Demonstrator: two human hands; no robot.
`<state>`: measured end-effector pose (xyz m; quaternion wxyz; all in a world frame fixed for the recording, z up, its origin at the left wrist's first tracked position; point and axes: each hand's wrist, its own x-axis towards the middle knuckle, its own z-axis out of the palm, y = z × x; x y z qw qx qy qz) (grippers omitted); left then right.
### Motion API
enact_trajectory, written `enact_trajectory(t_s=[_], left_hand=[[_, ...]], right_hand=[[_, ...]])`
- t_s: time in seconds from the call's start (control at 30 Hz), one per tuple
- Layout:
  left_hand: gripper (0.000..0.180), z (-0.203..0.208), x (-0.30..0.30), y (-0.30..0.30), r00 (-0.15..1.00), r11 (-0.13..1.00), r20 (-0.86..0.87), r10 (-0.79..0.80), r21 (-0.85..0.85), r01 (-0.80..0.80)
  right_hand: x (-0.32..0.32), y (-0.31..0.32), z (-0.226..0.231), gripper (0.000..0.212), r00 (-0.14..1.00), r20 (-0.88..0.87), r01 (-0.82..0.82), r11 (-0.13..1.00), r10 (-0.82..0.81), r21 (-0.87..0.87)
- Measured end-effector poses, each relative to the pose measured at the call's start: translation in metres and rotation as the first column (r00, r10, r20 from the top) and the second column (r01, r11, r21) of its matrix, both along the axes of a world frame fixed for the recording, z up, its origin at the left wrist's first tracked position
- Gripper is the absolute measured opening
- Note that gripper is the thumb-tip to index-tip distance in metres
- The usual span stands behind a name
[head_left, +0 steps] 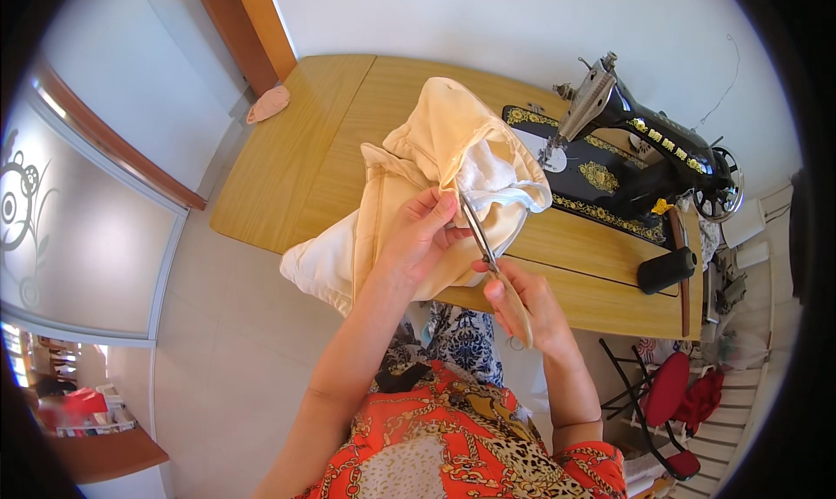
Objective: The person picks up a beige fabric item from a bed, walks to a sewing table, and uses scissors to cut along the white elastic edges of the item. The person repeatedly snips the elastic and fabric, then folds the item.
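A cream-yellow padded fabric piece [422, 138] with a white fluffy inside lies bunched over the front of the wooden table, one corner hanging past its edge. My left hand [421, 229] pinches a fold of this cloth between thumb and fingers. In my right hand [531, 303] is a pair of scissors [481, 233], its blades pointing up and away from me. The blade tips meet the cloth just beside my left fingertips; whether they are parted there I cannot tell. A white strip [522, 192] runs along the fabric's right opening.
Right of the cloth stands a black sewing machine [649, 133] with gold decoration. A black thread cone [666, 271] lies near the wooden table's [287, 164] right edge. A folding chair with a red seat [667, 387] is at the lower right. Frosted sliding panels [87, 229] stand left.
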<state>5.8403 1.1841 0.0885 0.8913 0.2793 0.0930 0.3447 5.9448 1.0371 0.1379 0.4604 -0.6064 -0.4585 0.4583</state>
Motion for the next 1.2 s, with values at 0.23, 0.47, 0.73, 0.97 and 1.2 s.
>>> enact_trajectory(t_s=[0.23, 0.47, 0.73, 0.97, 1.2], left_hand=[[0.014, -0.001, 0.000, 0.000, 1.000, 1.000, 0.020, -0.007, 0.002, 0.007], [0.016, 0.007, -0.001, -0.004, 0.998, 0.999, -0.055, 0.035, -0.034, -0.037], [0.016, -0.002, 0.003, -0.004, 0.990, 0.984, -0.092, 0.107, 0.151, -0.092], [0.011, 0.018, -0.007, -0.003, 0.968, 0.964, -0.142, 0.205, 0.200, -0.174], [0.005, 0.017, -0.012, -0.006, 0.997, 0.997, -0.034, 0.068, 0.040, -0.066]], right_hand=[[-0.004, -0.001, 0.008, 0.044, 1.000, 0.014, 0.003, 0.997, -0.002, -0.071], [0.004, -0.003, -0.010, 0.047, 0.966, 0.140, 0.146, 0.903, -0.219, 0.405], [0.011, 0.071, 0.007, 0.041, 0.828, 0.376, 0.236, 0.867, -0.416, 0.438], [0.003, 0.085, 0.004, 0.033, 0.899, 0.162, 0.277, 0.814, -0.407, 0.511], [0.005, 0.079, -0.012, 0.032, 0.913, -0.242, 0.407, 0.782, -0.329, 0.472]])
